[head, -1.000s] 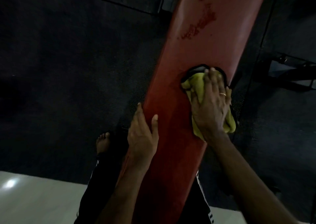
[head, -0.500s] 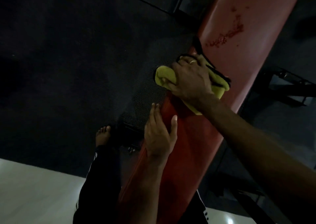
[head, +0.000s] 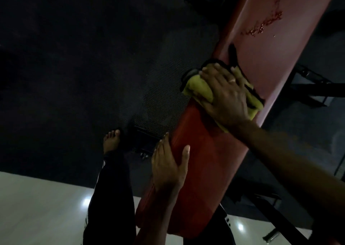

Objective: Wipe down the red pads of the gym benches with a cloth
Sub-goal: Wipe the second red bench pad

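Yellow cloth (head: 197,87) pressed on red pad (head: 205,160)
Right hand (head: 224,95), fingers spread and seemingly flat, presses the cloth down; left hand (head: 168,168), fingers straight, rests on the pad at seven o'clock from it.

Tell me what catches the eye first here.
The long red pad runs diagonally up the middle, bright against the dark floor. The right hand presses a yellow cloth on its left edge, below a dark red blotch; the left hand rests on the pad's near end.
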